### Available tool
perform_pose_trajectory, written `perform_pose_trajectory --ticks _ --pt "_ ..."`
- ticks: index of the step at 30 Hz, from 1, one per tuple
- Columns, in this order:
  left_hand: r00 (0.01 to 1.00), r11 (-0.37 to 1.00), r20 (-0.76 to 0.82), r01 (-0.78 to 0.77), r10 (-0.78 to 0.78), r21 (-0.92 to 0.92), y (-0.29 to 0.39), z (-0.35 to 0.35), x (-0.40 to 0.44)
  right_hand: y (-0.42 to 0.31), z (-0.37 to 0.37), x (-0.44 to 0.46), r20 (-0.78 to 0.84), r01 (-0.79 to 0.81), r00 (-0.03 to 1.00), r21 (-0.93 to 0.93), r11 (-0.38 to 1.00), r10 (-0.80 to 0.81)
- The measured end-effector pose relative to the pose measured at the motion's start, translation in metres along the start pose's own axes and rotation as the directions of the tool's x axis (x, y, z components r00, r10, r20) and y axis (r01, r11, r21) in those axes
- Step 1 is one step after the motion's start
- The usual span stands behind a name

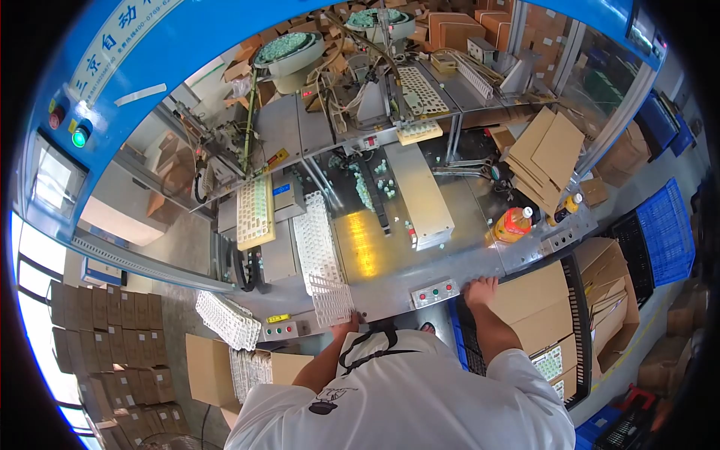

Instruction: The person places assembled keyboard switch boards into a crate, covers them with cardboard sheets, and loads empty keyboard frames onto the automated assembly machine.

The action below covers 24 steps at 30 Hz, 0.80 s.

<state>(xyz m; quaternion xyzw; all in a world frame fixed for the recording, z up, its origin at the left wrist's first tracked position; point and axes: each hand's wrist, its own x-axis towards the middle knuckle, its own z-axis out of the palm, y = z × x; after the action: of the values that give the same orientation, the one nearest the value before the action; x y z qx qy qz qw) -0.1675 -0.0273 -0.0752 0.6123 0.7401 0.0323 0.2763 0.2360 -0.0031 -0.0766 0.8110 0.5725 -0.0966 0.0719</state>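
My left hand (344,327) is at the near lower corner of a white keyboard frame (331,301) with many square holes. Its thumb side shows at the frame's edge; the other fingers are partly hidden. Beyond that frame, a longer white keyboard frame (316,232) lies on the metal bench. My right hand (481,290) rests by the bench's front edge with its fingers stretched out and nothing in it. It is beside cardboard sheets (529,296) in a black crate (576,330) and right of a control box (435,293) with coloured buttons.
Stacked white frames (227,321) overhang the bench's left front, above an open carton (206,367). Pale green keycaps (364,187) are scattered on the bench. An orange-labelled bottle (513,225), a dark bottle (565,209) and cardboard pieces (546,154) stand right. Machine heads (217,150) hang over the back.
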Motion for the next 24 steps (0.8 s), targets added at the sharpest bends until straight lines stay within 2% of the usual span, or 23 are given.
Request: perform_pose_trajectory --ticks 1,3,4,6,7,9,13,15,16,18,19,21,22,24 --pt "1.000 1.000 -0.002 -0.001 0.001 0.001 -0.010 0.012 0.006 -0.001 0.000 0.000 0.002 -0.002 1.000 0.002 1.000 0.002" --pt "0.979 0.998 -0.202 0.011 0.001 0.059 -0.036 0.046 0.020 -0.002 0.001 0.001 -0.003 -0.006 1.000 0.010 1.000 0.006" --pt "0.979 0.998 -0.203 0.013 0.000 0.060 -0.030 0.038 0.018 -0.001 0.003 0.001 -0.006 -0.010 1.000 0.017 1.000 0.010" --pt "0.997 0.998 0.053 0.063 -0.062 -0.003 -0.013 0.014 0.011 0.001 0.007 0.002 -0.023 -0.005 1.000 0.016 1.000 0.006" --pt "0.997 0.998 0.050 0.067 -0.067 -0.002 -0.016 0.019 0.012 0.001 0.008 0.003 -0.039 -0.003 0.999 0.014 1.000 0.003" --pt "0.993 0.995 -0.105 0.062 -0.055 0.073 -0.023 0.032 0.015 0.000 0.007 0.003 -0.032 0.002 0.999 0.013 1.000 -0.002" --pt "0.995 0.994 -0.036 0.093 -0.091 0.061 -0.023 0.031 0.015 0.001 0.007 0.003 -0.029 0.006 1.000 0.009 1.000 -0.006" --pt "0.990 0.998 -0.136 0.050 -0.046 0.025 -0.035 0.047 0.020 0.002 0.006 0.003 -0.024 0.003 1.000 0.008 1.000 -0.002" --pt "0.990 0.998 -0.136 0.052 -0.048 0.024 -0.031 0.042 0.018 0.002 0.005 0.003 -0.017 0.000 1.000 0.008 1.000 0.000" --pt "0.997 0.997 0.012 0.071 -0.071 0.005 -0.013 0.019 0.009 0.002 0.004 0.003 -0.018 0.002 1.000 0.007 1.000 -0.001" --pt "0.997 0.997 0.013 0.072 -0.072 0.005 -0.016 0.023 0.010 0.002 0.004 0.002 -0.020 0.002 1.000 0.008 1.000 -0.001" --pt "0.991 0.997 -0.137 0.001 0.009 0.074 -0.025 0.035 0.013 0.003 0.005 0.002 -0.027 0.007 1.000 -0.001 1.000 -0.007" --pt "0.991 0.997 -0.135 0.002 0.008 0.073 -0.022 0.031 0.012 0.003 0.005 0.002 -0.033 0.013 0.999 -0.009 1.000 -0.013" --pt "1.000 0.999 0.011 0.026 -0.027 0.045 -0.007 0.012 0.006 0.003 0.002 0.000 -0.026 0.008 1.000 0.004 1.000 -0.008"
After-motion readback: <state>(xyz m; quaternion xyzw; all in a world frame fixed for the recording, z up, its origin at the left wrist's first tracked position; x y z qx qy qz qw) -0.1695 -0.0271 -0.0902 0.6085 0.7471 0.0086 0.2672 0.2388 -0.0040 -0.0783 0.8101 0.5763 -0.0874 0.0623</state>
